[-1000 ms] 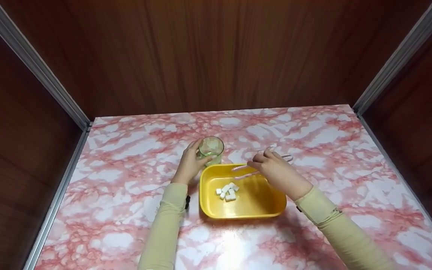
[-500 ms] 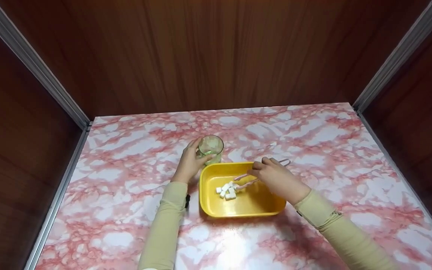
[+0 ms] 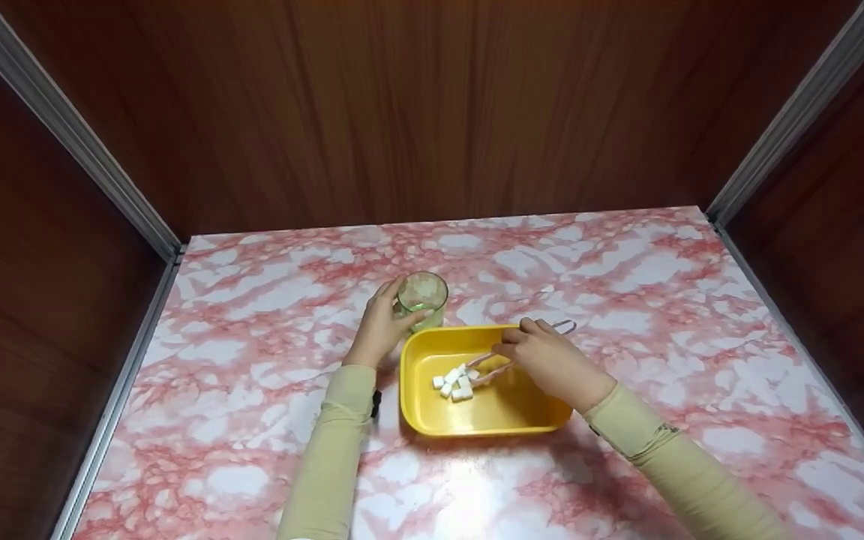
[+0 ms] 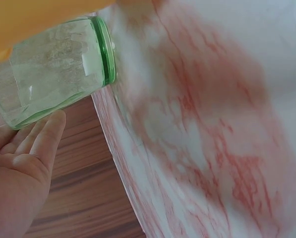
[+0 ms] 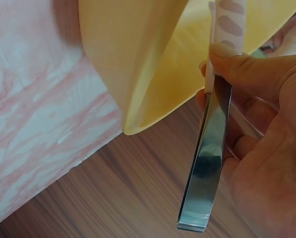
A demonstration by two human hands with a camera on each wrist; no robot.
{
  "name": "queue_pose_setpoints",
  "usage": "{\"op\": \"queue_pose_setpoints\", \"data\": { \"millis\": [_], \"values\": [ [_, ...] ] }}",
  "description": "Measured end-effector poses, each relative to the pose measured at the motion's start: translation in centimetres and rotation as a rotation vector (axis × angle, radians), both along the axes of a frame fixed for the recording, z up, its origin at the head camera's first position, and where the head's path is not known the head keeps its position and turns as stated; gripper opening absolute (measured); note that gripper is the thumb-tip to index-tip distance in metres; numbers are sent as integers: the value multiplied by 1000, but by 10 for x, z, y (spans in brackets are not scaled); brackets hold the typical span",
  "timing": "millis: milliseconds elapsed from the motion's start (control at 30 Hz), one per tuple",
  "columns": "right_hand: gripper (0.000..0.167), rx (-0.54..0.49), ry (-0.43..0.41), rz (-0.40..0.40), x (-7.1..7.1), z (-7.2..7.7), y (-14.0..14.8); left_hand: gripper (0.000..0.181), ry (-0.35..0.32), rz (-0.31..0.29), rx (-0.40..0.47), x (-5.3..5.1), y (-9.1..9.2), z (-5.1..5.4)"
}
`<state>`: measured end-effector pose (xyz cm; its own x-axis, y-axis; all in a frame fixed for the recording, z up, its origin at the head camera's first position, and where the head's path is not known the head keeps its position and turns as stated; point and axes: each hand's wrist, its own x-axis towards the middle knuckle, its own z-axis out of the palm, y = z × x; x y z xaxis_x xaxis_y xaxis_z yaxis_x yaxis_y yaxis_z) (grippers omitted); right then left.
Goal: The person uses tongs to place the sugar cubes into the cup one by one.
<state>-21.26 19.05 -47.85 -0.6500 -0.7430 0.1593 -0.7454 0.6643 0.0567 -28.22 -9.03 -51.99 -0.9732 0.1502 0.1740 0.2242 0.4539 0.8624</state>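
In the head view, a yellow bin (image 3: 496, 411) sat on the bench (image 3: 267, 315) roughly midway between its left and right edges, well in from the far edge. White cubes (image 3: 462, 388) lay in its left half. A green glass (image 3: 424, 300) stood upright by the bin's far left corner, the left hand (image 3: 381, 328) cupped round it. The right hand (image 3: 558, 365) held tongs (image 3: 495, 372), tips slightly apart at the cubes; I couldn't tell whether they gripped one. In the left wrist view, nearly straight fingers (image 4: 47, 139) lay along the glass. In the right wrist view, thumb and fingers pinched the tongs firmly, their bent metal end outside the bin
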Motion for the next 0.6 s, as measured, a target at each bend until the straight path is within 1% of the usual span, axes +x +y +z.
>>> {"op": "queue_pose_setpoints", "data": {
  "millis": [233,433,600],
  "values": [
    [43,15,3,1,1,0,2,77,7,10,6,0,2,-1],
    [35,15,43,21,2,-1,4,78,8,7,-5,0,2,-1],
    [33,21,50,25,3,-1,5,78,14,1,-5,0,1,0]
  ]
}}
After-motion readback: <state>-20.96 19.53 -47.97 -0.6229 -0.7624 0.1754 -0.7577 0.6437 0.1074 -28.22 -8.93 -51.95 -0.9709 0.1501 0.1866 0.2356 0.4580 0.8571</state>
